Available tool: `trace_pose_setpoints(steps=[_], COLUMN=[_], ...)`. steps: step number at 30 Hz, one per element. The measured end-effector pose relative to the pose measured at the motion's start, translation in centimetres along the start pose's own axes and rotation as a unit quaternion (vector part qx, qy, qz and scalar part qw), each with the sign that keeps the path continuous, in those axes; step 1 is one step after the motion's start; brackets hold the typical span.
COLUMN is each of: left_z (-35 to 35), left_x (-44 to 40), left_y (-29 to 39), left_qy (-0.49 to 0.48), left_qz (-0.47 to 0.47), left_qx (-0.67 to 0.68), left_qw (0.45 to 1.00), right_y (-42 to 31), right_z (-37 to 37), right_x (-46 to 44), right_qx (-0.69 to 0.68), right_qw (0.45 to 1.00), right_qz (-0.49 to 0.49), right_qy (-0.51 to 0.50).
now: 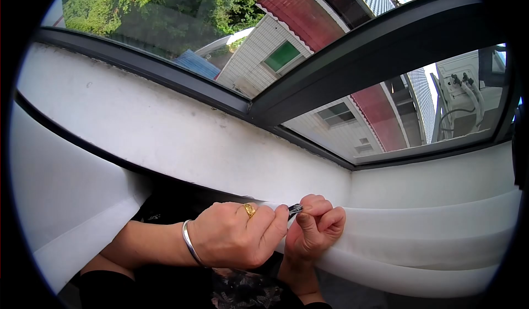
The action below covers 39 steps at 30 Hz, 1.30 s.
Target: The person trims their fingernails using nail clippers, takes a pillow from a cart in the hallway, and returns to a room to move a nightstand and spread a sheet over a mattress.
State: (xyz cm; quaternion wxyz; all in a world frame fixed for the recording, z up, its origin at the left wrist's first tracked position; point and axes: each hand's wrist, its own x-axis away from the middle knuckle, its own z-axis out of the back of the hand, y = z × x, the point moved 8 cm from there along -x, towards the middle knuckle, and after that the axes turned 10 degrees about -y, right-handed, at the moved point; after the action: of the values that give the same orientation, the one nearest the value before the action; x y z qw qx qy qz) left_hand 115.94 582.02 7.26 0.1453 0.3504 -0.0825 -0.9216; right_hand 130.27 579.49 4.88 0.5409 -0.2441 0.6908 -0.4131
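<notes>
While the left hand (237, 234) curls with its fingers drawn together, its tips grip one end of a small dark strip (295, 209) with pale glints; the right hand (317, 229) pinches the other end between thumb and bent forefinger, its remaining fingers folded in; the strip sits between the two sets of fingertips, just beyond the near edge of the white windowsill (138, 122), and is too small to identify further.

A silver bangle (190, 244) circles the left wrist and a gold ring (249, 210) sits on one finger of that hand; white curtain fabric (419, 237) spreads in broad folds to the right, just beside the right hand; another white fabric panel (66, 182) hangs at the left, near the left forearm; below the hands shows a black garment (165, 284) with a patterned front.

Beyond the sill stands a dark window frame (308, 88); through its panes show green trees (193, 6), a white-tiled building (259, 50) with a red roof edge, and pale hoses (474, 102) at the far right.
</notes>
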Motion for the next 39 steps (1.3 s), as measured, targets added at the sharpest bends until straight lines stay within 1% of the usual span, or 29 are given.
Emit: trace_pose_setpoints(steps=[12, 20, 22, 24, 27, 34, 36, 39], left_z=[-0.3, -0.8, -0.9, -0.9, -0.7, -0.9, -1.2, -1.2], left_x=[-0.3, -0.3, -0.2, -0.2, -0.4, -0.3, -0.3, -0.2], left_y=[-0.1, -0.3, -0.3, -0.3, -0.3, -0.3, -0.4, -0.4], left_qy=[0.000, -0.011, -0.009, 0.001, 0.020, 0.019, 0.001, 0.001], left_qz=[-0.023, -0.010, -0.009, 0.000, -0.001, -0.004, -0.003, 0.000], left_qx=[0.001, 0.005, 0.005, -0.020, -0.018, -0.020, -0.014, -0.012], left_qw=[1.000, 1.000, 1.000, 1.000, 1.000, 1.000, 1.000, 1.000], right_y=[0.4, 0.3, 0.2, 0.3, 0.3, 0.4, 0.5, 0.5], right_z=[0.3, 0.4, 0.5, 0.6, 0.6, 0.8, 0.8, 0.8], right_x=[0.0, 0.0, 0.0, 0.1, 0.1, 0.2, 0.2, 0.2], right_qx=[0.008, 0.025, 0.046, 0.045, 0.044, 0.043, 0.043, 0.046], right_qw=[1.000, 1.000, 0.999, 0.999, 0.999, 0.999, 0.999, 0.999], right_qz=[-0.006, 0.001, -0.001, -0.001, 0.000, 0.008, 0.009, 0.011], right_qy=[0.005, 0.000, 0.003, 0.002, 0.002, 0.002, 0.003, 0.003])
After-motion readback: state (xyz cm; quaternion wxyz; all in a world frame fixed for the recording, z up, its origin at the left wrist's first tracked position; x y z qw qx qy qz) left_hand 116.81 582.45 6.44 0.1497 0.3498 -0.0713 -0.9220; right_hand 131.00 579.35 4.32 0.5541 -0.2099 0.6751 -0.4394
